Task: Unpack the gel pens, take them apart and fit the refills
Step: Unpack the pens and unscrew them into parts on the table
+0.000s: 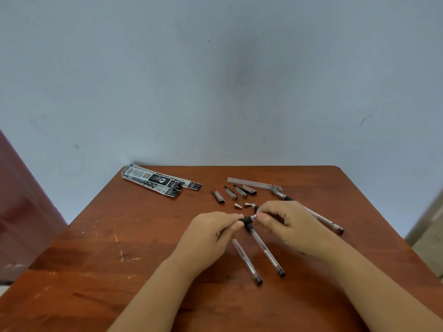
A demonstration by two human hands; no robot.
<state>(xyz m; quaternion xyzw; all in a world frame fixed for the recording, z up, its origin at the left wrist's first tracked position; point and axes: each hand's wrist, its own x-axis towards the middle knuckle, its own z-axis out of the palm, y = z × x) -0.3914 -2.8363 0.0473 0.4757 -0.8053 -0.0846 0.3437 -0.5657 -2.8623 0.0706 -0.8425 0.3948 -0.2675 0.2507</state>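
My left hand [211, 232] pinches the black grip of a clear gel pen barrel [265, 250] that slants down to the right. My right hand [285, 224] pinches the small silver tip cone [253, 216] at the barrel's front end. A second clear barrel [247, 261] lies on the table under my left hand. A third pen [323, 219] lies behind my right hand. Several white refills [254, 183] lie at the back, with several pen caps [233, 194] and two loose silver cones [242, 205] in front of them.
Empty black-and-white pen packets [160, 183] are piled at the back left of the brown wooden table [119, 271]. A pale wall rises right behind the table's far edge. A red-brown surface stands at the left.
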